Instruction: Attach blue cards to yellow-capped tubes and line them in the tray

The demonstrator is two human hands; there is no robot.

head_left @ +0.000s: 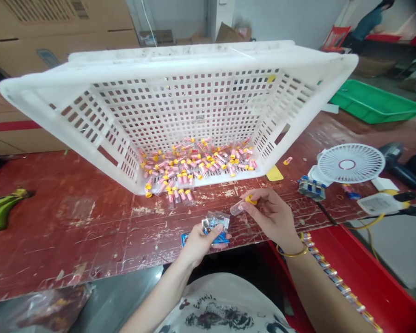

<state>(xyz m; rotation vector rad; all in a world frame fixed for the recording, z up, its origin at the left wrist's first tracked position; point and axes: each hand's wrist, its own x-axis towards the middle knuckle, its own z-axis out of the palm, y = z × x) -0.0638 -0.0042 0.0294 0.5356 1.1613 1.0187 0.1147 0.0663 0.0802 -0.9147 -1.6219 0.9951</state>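
Your left hand (203, 238) is pinching a small stack of clear packets with blue print (217, 226), the thumb pressing flat on top while the fingers are supporting from below, probably so the slippery pieces are staying together. Far to its left, green bananas (2, 210) are lying on the red table (72, 222), well apart from the work.

Beyond both your hands, a white basket (194, 60) is resting on its side with its mouth facing you; that tilt seems to be letting the heap of yellow-capped tubes (194, 162) sit low and within reach. A few more tubes (182, 196) are lying at its front edge, just beyond your left hand.

Your right hand (272, 217) is pinching one clear tube (236, 209) by its yellow cap, between thumb and fingers, and the body is pointing toward your left hand, apparently leaving it uncovered. Just beyond this hand, a yellow card (274, 173) is lying beside the basket. Farther right, a white fan (346, 164) is lying near a blue-banded bundle (312, 187). Below and right of this hand, a red bin (367, 273) is sitting near your forearm, with small packed pieces (343, 284) lining its side.
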